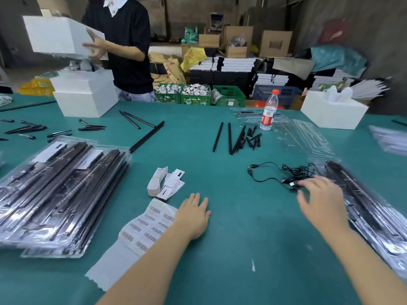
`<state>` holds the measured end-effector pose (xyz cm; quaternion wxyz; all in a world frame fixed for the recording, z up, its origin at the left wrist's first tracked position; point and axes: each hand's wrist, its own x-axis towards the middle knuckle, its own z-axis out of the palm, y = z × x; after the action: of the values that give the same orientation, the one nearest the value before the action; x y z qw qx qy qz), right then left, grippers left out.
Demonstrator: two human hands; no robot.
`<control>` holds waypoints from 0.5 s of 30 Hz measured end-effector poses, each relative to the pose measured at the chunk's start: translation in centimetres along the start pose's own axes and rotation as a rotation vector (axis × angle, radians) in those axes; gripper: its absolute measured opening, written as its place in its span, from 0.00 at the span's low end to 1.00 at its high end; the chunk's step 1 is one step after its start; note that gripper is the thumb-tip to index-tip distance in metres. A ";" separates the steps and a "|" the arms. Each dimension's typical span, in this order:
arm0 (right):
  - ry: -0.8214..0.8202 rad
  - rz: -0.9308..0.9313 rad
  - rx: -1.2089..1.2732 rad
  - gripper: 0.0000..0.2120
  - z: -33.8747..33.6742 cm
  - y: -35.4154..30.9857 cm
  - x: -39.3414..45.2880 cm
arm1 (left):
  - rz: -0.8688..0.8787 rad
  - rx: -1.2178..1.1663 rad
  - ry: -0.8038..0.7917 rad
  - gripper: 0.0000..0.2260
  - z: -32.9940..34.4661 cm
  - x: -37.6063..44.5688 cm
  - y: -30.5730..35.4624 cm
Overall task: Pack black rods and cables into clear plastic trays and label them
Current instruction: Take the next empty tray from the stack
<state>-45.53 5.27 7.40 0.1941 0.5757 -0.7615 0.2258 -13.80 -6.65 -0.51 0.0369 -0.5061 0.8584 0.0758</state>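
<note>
Head view of a packing station on a green desk [220, 249]. The left hand [195, 213] lies flat on the desk surface, fingers straight and together, grasping nothing; its wrist edge overlaps a sheet of barcode labels [145, 225] that lies at the near left. The right hand [320, 200] hovers with fingers spread and relaxed, released, its fingertips over the USB plug end of a tangled black cable [286, 172] that lies on the desk; whether the fingertips touch the cable cannot be told because of motion blur.

Just right of this hand, a filled clear plastic tray [370, 214] holding black rods runs along the right edge of the desk. At the left, a stack of filled trays [59, 190] with white label cards sits on the desk. Between the stack and the left hand, a bundle of paper tags [165, 182] lies fanned. At desk centre, loose black rods [231, 137] and short black tips lie in a group; beside them stands a water bottle [269, 111] with a red cap. Empty clear trays [304, 137] lie right of the bottle. More loose rods [141, 128] and tips are scattered at far left.

At the far side, a second person [123, 45] in a black top holds a white box [59, 36] above another white box [86, 95] on the desk.
</note>
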 end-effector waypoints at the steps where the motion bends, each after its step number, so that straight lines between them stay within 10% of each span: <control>1: 0.007 0.061 -0.097 0.13 -0.6 1.8 0.9 | 0.006 0.007 -0.011 0.25 -0.1 0.2 -0.2; 7: -0.544 0.538 -0.419 0.50 -1.2 10.4 2.6 | 0.006 -0.027 -0.106 0.24 -1.4 0.8 -0.4; 15: -0.604 0.488 -0.403 0.25 0.9 9.0 1.5 | 0.030 -0.079 -0.191 0.21 -3.5 1.2 -1.0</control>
<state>-54.69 5.70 6.40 0.0122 0.3699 -0.9266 -0.0663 -13.47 -8.73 2.64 0.0975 -0.4848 0.8547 0.1581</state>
